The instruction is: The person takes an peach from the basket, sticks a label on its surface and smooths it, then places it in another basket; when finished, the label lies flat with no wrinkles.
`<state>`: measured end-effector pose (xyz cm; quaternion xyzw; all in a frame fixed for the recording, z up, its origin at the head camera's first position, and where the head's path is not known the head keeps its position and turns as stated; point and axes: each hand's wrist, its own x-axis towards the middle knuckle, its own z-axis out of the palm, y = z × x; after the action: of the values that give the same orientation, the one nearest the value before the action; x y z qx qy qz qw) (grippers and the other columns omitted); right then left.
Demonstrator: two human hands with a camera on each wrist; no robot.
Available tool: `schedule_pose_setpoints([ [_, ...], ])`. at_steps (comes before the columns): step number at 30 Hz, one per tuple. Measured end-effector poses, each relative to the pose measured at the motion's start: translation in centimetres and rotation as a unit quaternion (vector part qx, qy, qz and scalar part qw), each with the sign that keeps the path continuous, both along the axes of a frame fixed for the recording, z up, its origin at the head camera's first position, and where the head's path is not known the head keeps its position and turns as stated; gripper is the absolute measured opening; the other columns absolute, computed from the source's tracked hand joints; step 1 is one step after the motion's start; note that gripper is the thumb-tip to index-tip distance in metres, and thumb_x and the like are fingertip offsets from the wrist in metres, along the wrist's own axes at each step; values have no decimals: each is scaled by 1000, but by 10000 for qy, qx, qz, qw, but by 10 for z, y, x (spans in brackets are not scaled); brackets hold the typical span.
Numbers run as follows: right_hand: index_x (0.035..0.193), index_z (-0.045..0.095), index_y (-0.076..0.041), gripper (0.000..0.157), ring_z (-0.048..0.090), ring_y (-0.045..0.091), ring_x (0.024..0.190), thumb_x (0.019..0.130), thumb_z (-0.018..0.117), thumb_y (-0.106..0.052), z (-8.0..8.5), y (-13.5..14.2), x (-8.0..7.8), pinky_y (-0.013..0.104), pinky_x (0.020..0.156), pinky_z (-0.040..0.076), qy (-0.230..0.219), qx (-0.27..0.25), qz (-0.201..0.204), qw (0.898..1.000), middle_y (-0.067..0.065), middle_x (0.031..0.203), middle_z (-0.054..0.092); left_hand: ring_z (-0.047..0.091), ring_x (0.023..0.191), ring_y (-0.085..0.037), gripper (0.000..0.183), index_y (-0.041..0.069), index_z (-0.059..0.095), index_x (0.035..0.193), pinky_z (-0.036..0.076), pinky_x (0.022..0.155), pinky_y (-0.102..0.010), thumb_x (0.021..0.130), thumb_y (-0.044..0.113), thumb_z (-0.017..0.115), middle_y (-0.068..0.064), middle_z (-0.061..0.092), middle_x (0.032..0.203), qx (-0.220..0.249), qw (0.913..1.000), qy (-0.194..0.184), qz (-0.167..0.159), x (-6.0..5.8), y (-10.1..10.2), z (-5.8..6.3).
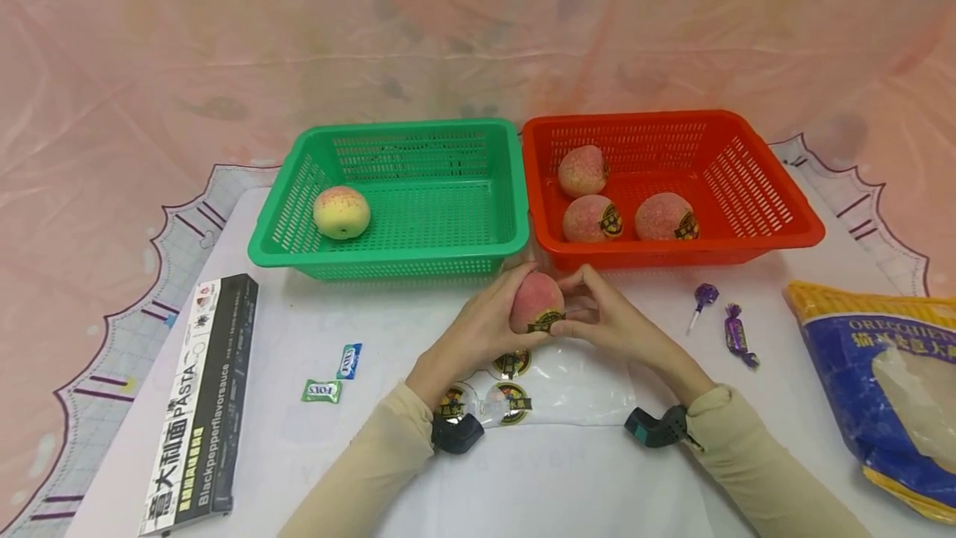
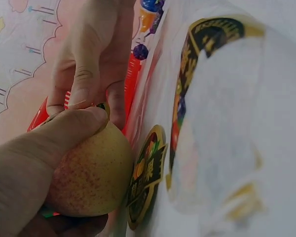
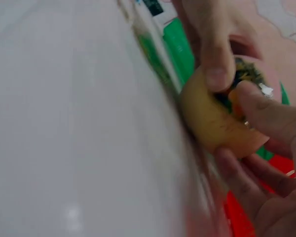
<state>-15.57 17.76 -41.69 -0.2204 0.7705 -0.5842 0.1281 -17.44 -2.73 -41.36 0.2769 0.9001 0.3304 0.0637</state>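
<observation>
A peach (image 1: pixel 536 299) is held between both hands over a clear sheet of stickers (image 1: pixel 578 384). My left hand (image 1: pixel 484 324) grips its left side, the thumb lying across the front. From the other side my right hand (image 1: pixel 614 320) holds the peach too, its thumb pressed on a black-and-gold sticker (image 1: pixel 546 321). In the right wrist view both thumbs lie on this sticker (image 3: pixel 242 81), with right fingers (image 3: pixel 232 168) under the fruit. The left wrist view shows the peach's yellow, red-speckled side (image 2: pixel 91 173) and a round sticker (image 2: pixel 147 177) on the sheet beside it.
A green basket (image 1: pixel 388 260) holds one peach (image 1: pixel 341 212); a red basket (image 1: pixel 672 252) holds three peaches. At left lie a pasta box (image 1: pixel 202 405) and two small candies (image 1: pixel 322 391). A lollipop (image 1: pixel 705 295), a purple candy (image 1: pixel 736 332) and a blue pasta bag (image 1: pixel 859 372) lie right.
</observation>
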Motion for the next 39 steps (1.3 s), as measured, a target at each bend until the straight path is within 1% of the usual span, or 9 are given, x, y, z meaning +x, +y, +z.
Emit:
schedule_pose_setpoints([
  [11, 105, 39, 4, 41, 57, 35, 98, 73, 65, 5, 10, -3, 4, 32, 81, 50, 628, 131, -114, 9979, 17, 116, 48, 54, 96, -14, 85, 21, 27, 135, 49, 77, -33, 64, 40, 70, 1, 49, 121, -81, 9995, 295, 119, -2, 2, -4],
  [16, 109, 41, -1, 42, 58, 30, 100, 75, 66, -3, 5, 2, 0, 30, 82, 50, 810, 359, -39, 9961, 12, 118, 49, 53, 95, -8, 81, 25, 32, 130, 48, 76, -30, 64, 57, 67, 8, 50, 115, 95, 9989, 421, 203, 0, 2, -5],
  [21, 119, 42, -14, 43, 55, 24, 108, 81, 63, -15, -14, 11, -7, 25, 88, 47, 454, 143, -63, 9988, 5, 121, 49, 54, 94, -9, 77, 23, 37, 127, 49, 74, -30, 65, 58, 66, 6, 53, 112, 232, 9974, 443, 515, 0, 6, -8],
  [24, 122, 41, -8, 40, 54, 25, 107, 86, 57, -15, -12, 12, -4, 30, 88, 47, 35, -461, -514, 9976, 11, 119, 51, 56, 92, -11, 75, 20, 39, 126, 49, 73, -30, 64, 50, 68, 5, 55, 111, 231, 9965, 532, 606, 1, 9, -9],
  [26, 122, 40, -4, 38, 55, 26, 103, 88, 54, -17, -9, 12, -1, 34, 86, 48, -314, -1222, -998, 9870, 13, 115, 52, 56, 92, -11, 75, 20, 40, 126, 50, 72, -29, 64, 49, 69, 4, 56, 110, 271, 9956, 608, 653, 2, 9, -10],
  [27, 119, 40, -4, 36, 55, 26, 101, 89, 53, -18, -7, 12, 1, 35, 85, 48, -579, -1707, -1298, 9750, 13, 113, 53, 57, 90, -11, 75, 20, 40, 126, 50, 72, -28, 64, 50, 69, 4, 56, 109, 270, 9953, 610, 695, 2, 9, -10],
  [29, 112, 42, -7, 30, 56, 24, 97, 89, 53, -22, -2, 12, 4, 36, 85, 48, -1146, -2788, -1927, 9338, 10, 107, 55, 57, 88, -11, 79, 21, 37, 127, 49, 70, -27, 63, 55, 69, 3, 57, 107, 309, 9952, 473, 800, 3, 8, -11],
  [35, 94, 41, -12, 26, 52, 21, 90, 83, 62, -23, 16, 21, 7, 30, 83, 47, -1759, -5037, -3489, 7705, 5, 97, 50, 54, 94, -10, 85, 31, 29, 131, 48, 76, -29, 62, 69, 60, 6, 52, 113, 466, 9952, -507, 701, 3, 2, -8],
  [39, 99, 35, -14, 30, 47, 20, 87, 83, 61, -18, 25, 35, 5, 28, 79, 46, -1851, -5653, -3873, 7044, 4, 97, 43, 50, 106, -12, 83, 28, 24, 136, 46, 86, -34, 69, 60, 61, 4, 45, 126, 599, 9949, -760, 271, 2, -2, -4],
])
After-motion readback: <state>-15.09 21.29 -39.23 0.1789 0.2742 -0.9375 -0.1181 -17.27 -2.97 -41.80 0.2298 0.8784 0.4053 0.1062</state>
